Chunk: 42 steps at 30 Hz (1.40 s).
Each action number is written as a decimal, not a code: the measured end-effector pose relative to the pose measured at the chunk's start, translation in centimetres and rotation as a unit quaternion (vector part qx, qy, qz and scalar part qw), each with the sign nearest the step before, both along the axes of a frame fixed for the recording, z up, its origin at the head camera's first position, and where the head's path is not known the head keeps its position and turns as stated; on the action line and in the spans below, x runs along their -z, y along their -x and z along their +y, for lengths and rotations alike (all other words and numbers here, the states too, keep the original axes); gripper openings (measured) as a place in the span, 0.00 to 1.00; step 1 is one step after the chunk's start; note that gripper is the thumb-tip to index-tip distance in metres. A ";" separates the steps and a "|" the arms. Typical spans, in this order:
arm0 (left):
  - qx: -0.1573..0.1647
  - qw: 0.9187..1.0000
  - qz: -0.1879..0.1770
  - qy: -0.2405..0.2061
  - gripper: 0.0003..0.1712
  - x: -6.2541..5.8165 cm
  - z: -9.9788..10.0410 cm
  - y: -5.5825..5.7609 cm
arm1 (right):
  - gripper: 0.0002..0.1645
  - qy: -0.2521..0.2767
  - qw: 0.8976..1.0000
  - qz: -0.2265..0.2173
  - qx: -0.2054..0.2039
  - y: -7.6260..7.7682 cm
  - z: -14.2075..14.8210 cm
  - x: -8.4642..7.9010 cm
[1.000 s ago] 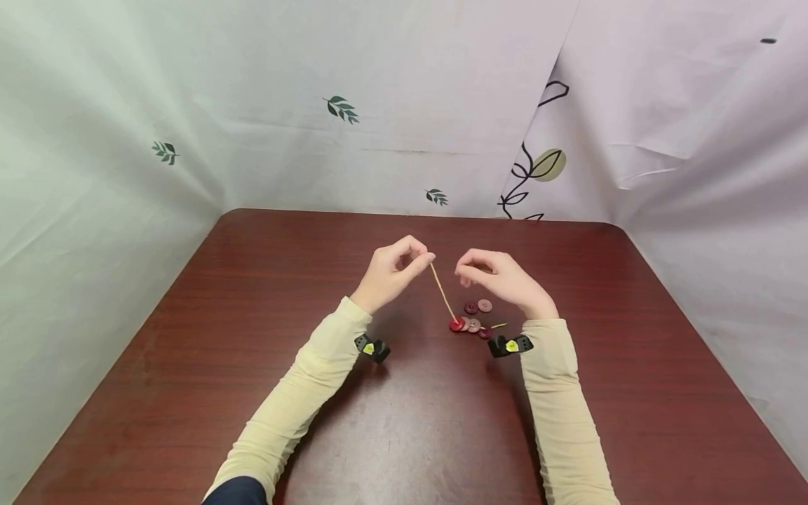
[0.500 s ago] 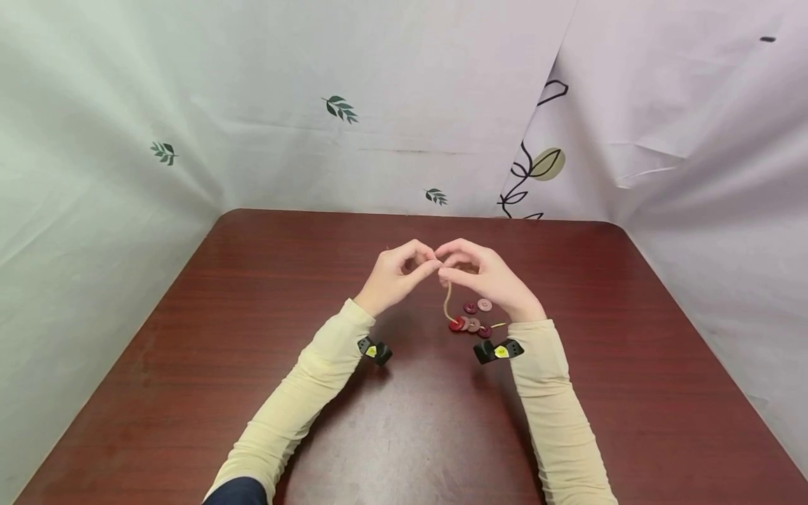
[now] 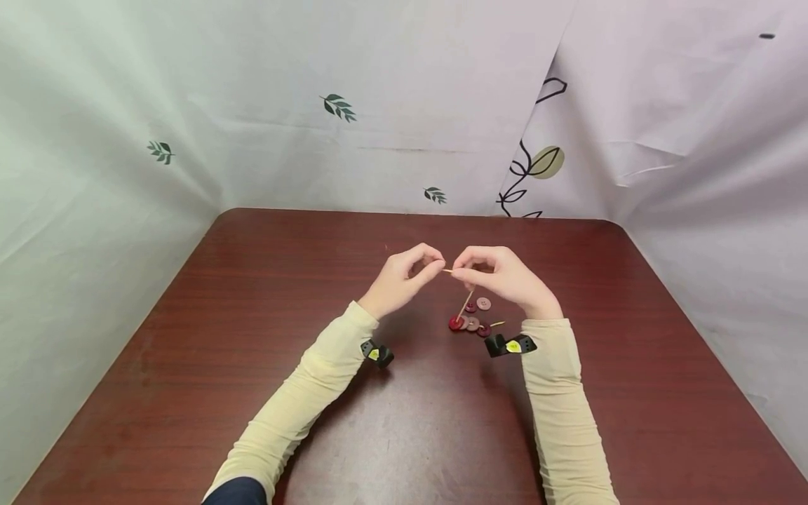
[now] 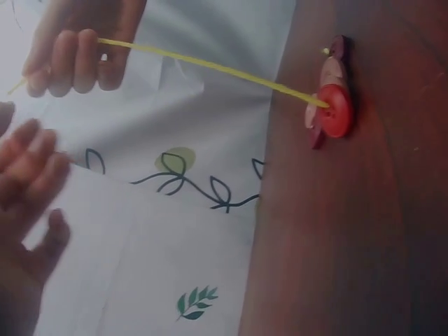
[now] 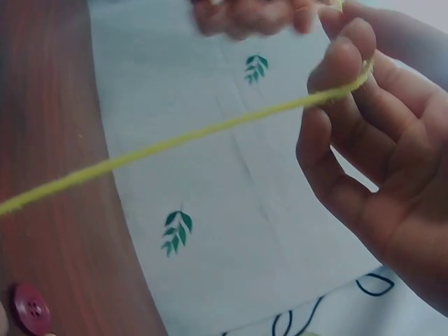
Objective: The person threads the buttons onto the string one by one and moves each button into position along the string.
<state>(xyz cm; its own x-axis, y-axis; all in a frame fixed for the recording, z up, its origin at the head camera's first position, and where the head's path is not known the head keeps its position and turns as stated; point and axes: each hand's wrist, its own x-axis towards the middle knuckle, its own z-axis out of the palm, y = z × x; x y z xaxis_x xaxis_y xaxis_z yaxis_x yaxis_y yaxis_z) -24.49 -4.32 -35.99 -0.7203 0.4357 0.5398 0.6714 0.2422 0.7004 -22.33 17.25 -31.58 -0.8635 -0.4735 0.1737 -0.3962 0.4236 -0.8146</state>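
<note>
Above the table, my left hand [image 3: 404,279] pinches the free end of a thin yellow cord [image 4: 210,65] between thumb and forefinger. Close by on the right, my right hand [image 3: 508,277] grips the same cord, which passes across its fingers [image 5: 336,66]. A short taut length spans the gap between both hands. From the right hand the cord slants down to a bright red button [image 3: 456,323], entering its face. Behind that button a pinkish button [image 3: 472,324] and a dark maroon button [image 3: 483,330] overlap in a row, with a cord tail [image 3: 498,323] beyond them.
A loose maroon button [image 3: 470,307] and a loose pink button [image 3: 483,304] lie just behind the row. The reddish-brown wooden table [image 3: 284,266] has rounded far corners. A pale curtain [image 3: 379,126] with leaf prints hangs around its back and sides.
The right hand, earlier apart from the cord, met the left hand's fingertips, then drew back right gripping the cord. The cord's lower part now runs to the right hand; the buttons have stayed put.
</note>
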 end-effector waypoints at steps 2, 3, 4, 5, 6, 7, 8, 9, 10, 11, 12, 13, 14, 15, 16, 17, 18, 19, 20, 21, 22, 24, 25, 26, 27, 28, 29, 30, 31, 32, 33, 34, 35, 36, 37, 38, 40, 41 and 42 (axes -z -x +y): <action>0.009 0.999 -0.018 0.036 0.07 0.2 0.3 0.1 | 0.06 -0.006 1.000 0.002 -0.006 -0.1 0.5 -0.2; 0.014 0.998 -0.023 0.053 0.07 0.4 0.5 0.1 | 0.06 -0.008 1.000 0.005 -0.009 -0.2 0.8 -0.3; 0.020 0.997 -0.025 0.069 0.08 0.6 0.7 0.1 | 0.06 -0.010 1.000 0.007 -0.011 -0.2 1.1 -0.3; 0.025 0.996 -0.023 0.086 0.08 0.8 0.8 0.2 | 0.06 -0.010 1.000 0.009 -0.013 -0.4 1.3 -0.4; 0.031 0.994 -0.022 0.099 0.09 0.9 1.0 0.2 | 0.05 -0.009 1.000 0.009 -0.013 -0.5 1.5 -0.5; 0.036 0.993 -0.022 0.113 0.09 1.1 1.1 0.2 | 0.05 -0.007 1.000 0.010 -0.014 -0.6 1.7 -0.6; 0.040 0.991 -0.021 0.126 0.09 1.4 1.3 0.2 | 0.05 -0.004 1.000 0.009 -0.014 -0.7 1.9 -0.7; 0.044 0.989 -0.021 0.139 0.10 1.6 1.4 0.2 | 0.05 0.001 1.000 0.009 -0.014 -0.8 2.1 -0.8; 0.048 0.987 -0.018 0.155 0.10 1.8 1.5 0.2 | 0.05 0.006 1.000 0.008 -0.015 -0.9 2.3 -0.9; 0.052 0.983 -0.017 0.173 0.11 2.1 1.7 0.2 | 0.06 0.010 1.000 0.007 -0.016 -1.0 2.4 -1.0; 0.059 0.980 -0.016 0.189 0.11 2.3 1.8 0.2 | 0.06 0.013 1.000 0.007 -0.016 -1.1 2.6 -1.0; 0.067 0.976 -0.013 0.207 0.12 2.6 1.9 0.1 | 0.05 0.016 1.000 0.009 -0.018 -1.1 2.6 -1.1; 0.075 0.972 -0.010 0.223 0.12 2.8 2.0 0.1 | 0.05 0.019 1.000 0.009 -0.020 -1.2 2.7 -1.2; 0.085 0.967 -0.008 0.239 0.13 3.1 2.1 0.0 | 0.05 0.020 1.000 0.011 -0.021 -1.3 2.8 -1.2; 0.092 0.963 -0.007 0.254 0.14 3.3 2.2 -0.1 | 0.04 0.021 1.000 0.011 -0.021 -1.3 2.8 -1.3; 0.100 0.959 -0.008 0.265 0.15 3.5 2.4 -0.2 | 0.02 0.021 0.999 0.012 -0.021 -1.4 2.9 -1.4; 0.106 0.956 -0.010 0.275 0.16 3.8 2.5 -0.3 | 0.01 0.021 0.999 0.013 -0.022 -1.4 2.9 -1.4; 0.110 0.953 -0.014 0.283 0.16 3.9 2.6 -0.4 | 0.01 0.021 0.999 0.013 -0.023 -1.4 3.0 -1.4; 0.111 0.950 -0.020 0.291 0.17 4.1 2.8 -0.5 | 0.02 0.022 0.999 0.012 -0.024 -1.4 3.0 -1.4; 0.111 0.948 -0.028 0.297 0.17 4.3 2.9 -0.6 | 0.03 0.021 0.999 0.012 -0.026 -1.3 3.0 -1.4; 0.110 0.946 -0.035 0.302 0.18 4.4 3.1 -0.7 | 0.03 0.021 0.999 0.013 -0.028 -1.3 3.1 -1.4; 0.103 0.943 -0.047 0.314 0.18 4.6 3.4 -0.9 | 0.01 0.022 0.999 0.010 -0.032 -1.2 3.1 -1.3; 0.099 0.941 -0.052 0.320 0.18 4.7 3.5 -1.0 | 0.01 0.022 0.999 0.009 -0.033 -1.1 3.2 -1.2; 0.095 0.938 -0.056 0.328 0.18 4.7 3.6 -1.1 | 0.01 0.021 0.999 0.009 -0.034 -1.1 3.2 -1.2; 0.092 0.936 -0.059 0.336 0.18 4.7 3.7 -1.2 | 0.02 0.021 0.999 0.008 -0.034 -1.1 3.2 -1.0; 0.090 0.933 -0.061 0.343 0.18 4.8 3.8 -1.2 | 0.03 0.018 0.999 0.007 -0.033 -1.1 3.2 -1.0; 0.087 0.930 -0.061 0.351 0.17 4.8 3.8 -1.3 | 0.03 0.017 0.999 0.007 -0.033 -1.0 3.2 -1.0; 0.086 0.927 -0.061 0.360 0.18 4.8 3.9 -1.4 | 0.03 0.014 0.999 0.008 -0.033 -1.0 3.2 -0.9; 0.087 0.924 -0.062 0.368 0.19 4.9 3.9 -1.4 | 0.03 0.013 0.999 0.009 -0.033 -1.0 3.2 -0.9; 0.087 0.921 -0.061 0.374 0.20 5.0 4.0 -1.5 | 0.02 0.012 0.999 0.009 -0.033 -1.1 3.2 -0.9; 0.085 0.919 -0.060 0.380 0.21 5.1 4.0 -1.5 | 0.02 0.011 0.999 0.010 -0.033 -1.1 3.1 -0.9; 0.082 0.917 -0.059 0.386 0.22 5.2 4.1 -1.6 | 0.01 0.009 0.999 0.012 -0.032 -1.1 3.1 -0.9; 0.080 0.915 -0.057 0.392 0.23 5.3 4.1 -1.6 | 0.01 0.008 0.999 0.013 -0.032 -1.1 3.1 -0.9; 0.079 0.913 -0.058 0.396 0.23 5.4 4.1 -1.6 | 0.01 0.007 0.999 0.014 -0.031 -1.1 3.1 -0.9; 0.076 0.913 -0.057 0.398 0.23 5.4 4.1 -1.6 | 0.02 0.006 0.999 0.015 -0.031 -1.2 3.1 -0.9; 0.072 0.912 -0.056 0.400 0.22 5.4 4.1 -1.6 | 0.01 0.005 0.999 0.016 -0.031 -1.2 3.1 -1.0; 0.067 0.911 -0.052 0.404 0.20 5.2 4.1 -1.7 | 0.01 0.004 0.999 0.017 -0.030 -1.2 3.1 -1.0; 0.065 0.910 -0.047 0.406 0.19 5.1 4.0 -1.8 | 0.01 0.004 0.999 0.016 -0.031 -1.2 3.1 -1.1; 0.062 0.911 -0.044 0.406 0.19 5.0 4.0 -1.8 | 0.01 0.004 0.999 0.017 -0.031 -1.2 3.1 -1.1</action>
<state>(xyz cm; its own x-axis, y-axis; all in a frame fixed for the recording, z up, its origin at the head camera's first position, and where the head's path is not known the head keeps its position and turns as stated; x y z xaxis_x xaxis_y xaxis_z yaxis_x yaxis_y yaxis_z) -22.70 -0.35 -40.97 -0.6628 0.7469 -0.0532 0.6793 0.6297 0.3768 -21.18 20.37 -30.47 -0.8262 -0.5245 0.2056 -0.4484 0.3913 -0.8036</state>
